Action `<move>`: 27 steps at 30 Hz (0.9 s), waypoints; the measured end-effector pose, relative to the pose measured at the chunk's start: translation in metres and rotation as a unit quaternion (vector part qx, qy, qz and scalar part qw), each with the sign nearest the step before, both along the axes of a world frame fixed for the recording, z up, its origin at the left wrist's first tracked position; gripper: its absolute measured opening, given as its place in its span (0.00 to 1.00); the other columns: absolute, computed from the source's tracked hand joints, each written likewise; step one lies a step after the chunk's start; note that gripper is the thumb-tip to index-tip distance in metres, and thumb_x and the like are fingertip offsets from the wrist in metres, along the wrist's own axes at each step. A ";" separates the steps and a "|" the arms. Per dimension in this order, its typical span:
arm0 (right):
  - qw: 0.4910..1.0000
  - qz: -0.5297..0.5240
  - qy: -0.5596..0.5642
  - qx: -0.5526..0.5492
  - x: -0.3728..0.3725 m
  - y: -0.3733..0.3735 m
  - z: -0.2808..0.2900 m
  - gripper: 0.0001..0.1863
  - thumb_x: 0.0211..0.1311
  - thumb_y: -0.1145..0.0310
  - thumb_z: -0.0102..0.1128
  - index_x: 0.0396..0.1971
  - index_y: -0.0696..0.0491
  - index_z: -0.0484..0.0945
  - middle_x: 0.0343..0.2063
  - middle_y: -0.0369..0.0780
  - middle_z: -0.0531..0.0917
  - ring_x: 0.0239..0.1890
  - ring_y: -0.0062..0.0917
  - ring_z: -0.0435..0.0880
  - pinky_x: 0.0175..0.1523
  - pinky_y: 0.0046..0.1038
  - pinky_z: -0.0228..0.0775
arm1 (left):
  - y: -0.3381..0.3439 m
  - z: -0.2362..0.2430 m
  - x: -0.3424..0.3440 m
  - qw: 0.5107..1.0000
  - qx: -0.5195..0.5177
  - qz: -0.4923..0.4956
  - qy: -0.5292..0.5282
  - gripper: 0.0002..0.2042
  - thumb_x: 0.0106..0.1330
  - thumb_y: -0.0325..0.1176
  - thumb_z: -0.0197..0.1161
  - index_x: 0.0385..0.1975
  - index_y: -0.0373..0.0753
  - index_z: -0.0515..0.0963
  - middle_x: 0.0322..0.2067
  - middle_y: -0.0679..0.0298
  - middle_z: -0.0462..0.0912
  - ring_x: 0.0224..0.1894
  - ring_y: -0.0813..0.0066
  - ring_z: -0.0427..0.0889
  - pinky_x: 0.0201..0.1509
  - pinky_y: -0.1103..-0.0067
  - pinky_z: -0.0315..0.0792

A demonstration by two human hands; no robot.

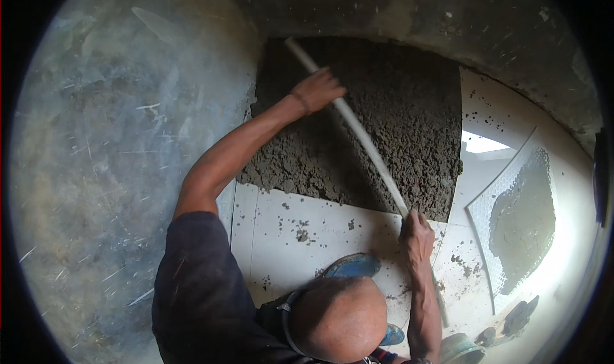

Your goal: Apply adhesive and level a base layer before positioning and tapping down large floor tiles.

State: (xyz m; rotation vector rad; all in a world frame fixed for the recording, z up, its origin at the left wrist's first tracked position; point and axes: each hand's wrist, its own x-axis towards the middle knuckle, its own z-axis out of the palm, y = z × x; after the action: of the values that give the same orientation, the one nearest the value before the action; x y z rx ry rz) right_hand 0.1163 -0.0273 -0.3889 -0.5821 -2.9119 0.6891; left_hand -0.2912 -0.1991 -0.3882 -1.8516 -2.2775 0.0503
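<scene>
Running diagonally from the upper middle of the frame to lower right, the long pale straightedge [361, 140] looks stiff and light, dragging over heavy wet mortar [384, 114], with the left hand [318, 90] and right hand [417, 236] fingers wrapped around either end.

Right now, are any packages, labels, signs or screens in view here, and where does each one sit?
None in view.
Only a long white pipe held by both hands over dark mortar, white tiles, and a round container at the lower edge, unmarked.
</scene>
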 end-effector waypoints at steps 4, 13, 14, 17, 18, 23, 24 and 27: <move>0.994 -0.075 -0.067 -0.034 0.024 0.001 0.006 0.06 0.56 0.73 0.58 0.30 0.52 0.70 0.24 0.45 0.76 0.26 0.44 0.79 0.28 0.42 0.70 | 0.087 -0.020 0.011 0.994 0.021 -0.100 0.031 0.04 0.56 0.29 0.57 0.30 0.47 0.76 0.29 0.62 0.78 0.40 0.60 0.78 0.59 0.64 0.66; 0.998 -0.022 -0.053 -0.039 -0.052 0.002 -0.026 0.04 0.58 0.74 0.49 0.33 0.52 0.68 0.27 0.51 0.77 0.29 0.49 0.80 0.30 0.46 0.70 | 0.028 -0.053 -0.063 1.000 0.003 -0.023 0.005 0.07 0.56 0.30 0.55 0.32 0.46 0.78 0.31 0.61 0.80 0.41 0.59 0.78 0.51 0.65 0.70; 0.999 0.000 -0.041 -0.033 -0.061 0.000 -0.023 0.04 0.58 0.74 0.49 0.33 0.52 0.68 0.27 0.50 0.77 0.29 0.49 0.81 0.30 0.46 0.71 | 0.015 -0.048 -0.069 1.000 -0.008 0.001 0.006 0.07 0.56 0.30 0.55 0.32 0.46 0.78 0.31 0.61 0.80 0.41 0.59 0.78 0.51 0.65 0.70; 0.999 0.030 -0.008 -0.015 -0.089 -0.012 -0.016 0.05 0.58 0.74 0.50 0.34 0.51 0.69 0.28 0.49 0.78 0.28 0.48 0.81 0.30 0.46 0.73 | -0.013 -0.027 -0.084 0.995 -0.069 0.063 0.040 0.07 0.56 0.29 0.55 0.32 0.46 0.78 0.33 0.60 0.80 0.42 0.59 0.78 0.51 0.65 0.70; 0.999 0.044 0.031 -0.006 -0.093 -0.016 -0.014 0.05 0.57 0.73 0.51 0.34 0.51 0.69 0.28 0.48 0.78 0.29 0.48 0.81 0.30 0.46 0.74 | -0.019 -0.023 -0.085 0.993 -0.079 0.082 0.044 0.07 0.55 0.28 0.55 0.32 0.45 0.77 0.33 0.60 0.80 0.42 0.57 0.77 0.51 0.65 0.70; 0.999 0.022 -0.032 -0.034 -0.089 -0.017 -0.020 0.05 0.59 0.71 0.50 0.35 0.50 0.69 0.29 0.49 0.78 0.29 0.49 0.81 0.31 0.47 0.73 | -0.028 -0.026 -0.086 0.995 -0.075 0.053 0.026 0.08 0.57 0.28 0.54 0.35 0.45 0.79 0.35 0.58 0.81 0.43 0.57 0.78 0.51 0.65 0.71; 0.998 0.045 -0.030 -0.039 -0.086 -0.011 -0.023 0.05 0.60 0.71 0.50 0.35 0.50 0.69 0.30 0.50 0.78 0.29 0.50 0.81 0.31 0.47 0.72 | -0.029 -0.030 -0.082 0.988 -0.116 0.097 0.019 0.08 0.58 0.28 0.53 0.35 0.44 0.79 0.35 0.58 0.81 0.43 0.57 0.78 0.51 0.65 0.71; 0.996 0.080 -0.013 -0.046 -0.070 0.007 -0.031 0.03 0.61 0.70 0.49 0.35 0.51 0.69 0.30 0.51 0.79 0.27 0.50 0.80 0.30 0.47 0.72 | -0.043 -0.035 -0.050 0.967 -0.205 0.149 -0.008 0.08 0.59 0.29 0.53 0.35 0.44 0.79 0.35 0.57 0.81 0.43 0.56 0.79 0.50 0.65 0.72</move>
State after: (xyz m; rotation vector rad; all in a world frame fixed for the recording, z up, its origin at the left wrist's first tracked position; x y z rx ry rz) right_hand 0.0466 -0.0205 -0.4198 -0.3699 -2.9886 0.8438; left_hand -0.3415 -0.2422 -0.4230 -1.6517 -2.6963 0.5960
